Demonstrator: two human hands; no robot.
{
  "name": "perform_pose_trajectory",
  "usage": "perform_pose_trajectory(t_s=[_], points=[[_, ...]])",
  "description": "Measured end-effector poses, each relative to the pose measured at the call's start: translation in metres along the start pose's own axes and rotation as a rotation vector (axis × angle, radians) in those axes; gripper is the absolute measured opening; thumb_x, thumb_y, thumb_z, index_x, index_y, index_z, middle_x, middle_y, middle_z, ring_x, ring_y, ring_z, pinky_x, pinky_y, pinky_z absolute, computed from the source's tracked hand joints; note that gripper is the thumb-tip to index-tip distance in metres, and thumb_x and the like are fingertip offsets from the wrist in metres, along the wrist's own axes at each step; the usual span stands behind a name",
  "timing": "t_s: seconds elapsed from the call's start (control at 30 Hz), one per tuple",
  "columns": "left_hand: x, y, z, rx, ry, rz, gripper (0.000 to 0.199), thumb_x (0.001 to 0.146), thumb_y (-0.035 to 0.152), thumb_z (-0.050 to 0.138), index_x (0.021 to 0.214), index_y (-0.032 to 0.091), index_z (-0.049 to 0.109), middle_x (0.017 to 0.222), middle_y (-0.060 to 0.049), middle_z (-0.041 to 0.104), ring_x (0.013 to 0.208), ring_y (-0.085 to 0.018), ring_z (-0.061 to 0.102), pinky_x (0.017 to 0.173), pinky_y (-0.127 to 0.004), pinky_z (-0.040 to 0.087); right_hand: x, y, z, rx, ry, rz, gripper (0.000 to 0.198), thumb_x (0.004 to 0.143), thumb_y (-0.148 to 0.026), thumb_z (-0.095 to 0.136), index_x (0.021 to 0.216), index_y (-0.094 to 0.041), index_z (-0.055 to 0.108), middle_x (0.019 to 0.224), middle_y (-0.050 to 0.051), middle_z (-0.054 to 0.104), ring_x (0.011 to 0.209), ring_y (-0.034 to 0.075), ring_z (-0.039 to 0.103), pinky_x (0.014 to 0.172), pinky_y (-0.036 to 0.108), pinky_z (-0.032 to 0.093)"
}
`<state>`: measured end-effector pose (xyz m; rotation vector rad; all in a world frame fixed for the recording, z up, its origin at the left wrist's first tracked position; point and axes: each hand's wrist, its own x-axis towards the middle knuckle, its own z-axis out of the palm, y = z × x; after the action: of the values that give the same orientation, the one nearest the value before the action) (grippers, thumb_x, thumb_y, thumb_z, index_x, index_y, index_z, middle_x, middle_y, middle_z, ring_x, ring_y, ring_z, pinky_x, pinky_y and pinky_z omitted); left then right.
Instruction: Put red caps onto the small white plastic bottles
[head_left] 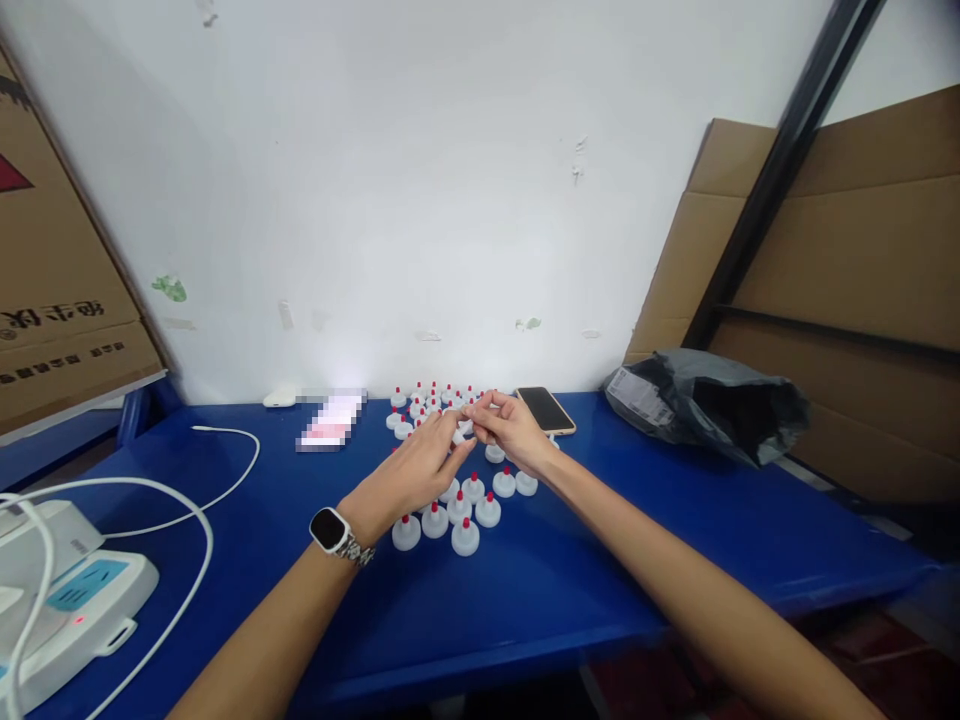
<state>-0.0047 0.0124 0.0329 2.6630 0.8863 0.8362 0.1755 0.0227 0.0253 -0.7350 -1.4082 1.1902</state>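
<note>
My left hand (427, 462), with a watch on its wrist, is closed around a white nozzle cap (463, 431) above the blue table. My right hand (514, 428) meets it from the right, its thumb and forefinger pinched together at the cap's tip. Whatever sits between those fingertips is too small and covered to make out. Below and in front of my hands stand several white nozzle caps with red tips (465, 538). Another group of the same caps (418, 396) stands behind my hands, partly covered by them.
A phone (546, 410) lies by the wall, and a lit, blurred-out screen (330, 420) lies left of the caps. A white case (280, 397) is beside it. A grey plastic bag (705, 400) lies at right. A power strip (97, 610) with white cables fills the left.
</note>
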Motion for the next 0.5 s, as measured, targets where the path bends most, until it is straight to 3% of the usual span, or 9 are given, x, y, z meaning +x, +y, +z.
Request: perform_pose_trajectory(t_s=[0.13,0.3,0.5], points=[[0.001,0.005,-0.001,0.003,0.028,0.009,0.035,0.100,0.040,0.032,0.126,0.020,0.044,0.110,-0.011,0.056,0.102,-0.025,0.055,0.091,-0.046,0.048,-0.002,-0.001,0.002,-0.224,0.013,-0.036,0.044,0.084,-0.060,0.056,0.069,-0.020,0.043,0.049,-0.007,0.040,0.045,0.008,0.032,0.047,0.024,0.024],[0.000,0.005,0.001,0.010,0.022,0.007,0.038,0.100,0.039,0.032,0.131,0.019,0.040,0.115,-0.013,0.054,0.106,-0.026,0.055,0.093,-0.048,0.048,-0.009,-0.008,0.006,-0.644,0.012,-0.202,0.049,0.096,-0.055,0.033,0.062,-0.019,0.037,0.057,-0.004,0.034,0.054,0.010,0.033,0.053,0.026,0.026],[0.003,0.005,0.004,-0.011,0.024,0.017,0.042,0.100,0.039,0.031,0.137,0.020,0.036,0.126,-0.014,0.052,0.121,-0.027,0.049,0.104,-0.049,0.042,-0.011,-0.011,0.013,-0.669,0.015,-0.235,0.048,0.097,-0.055,0.029,0.064,-0.021,0.033,0.058,-0.004,0.034,0.055,0.011,0.033,0.056,0.026,0.029]])
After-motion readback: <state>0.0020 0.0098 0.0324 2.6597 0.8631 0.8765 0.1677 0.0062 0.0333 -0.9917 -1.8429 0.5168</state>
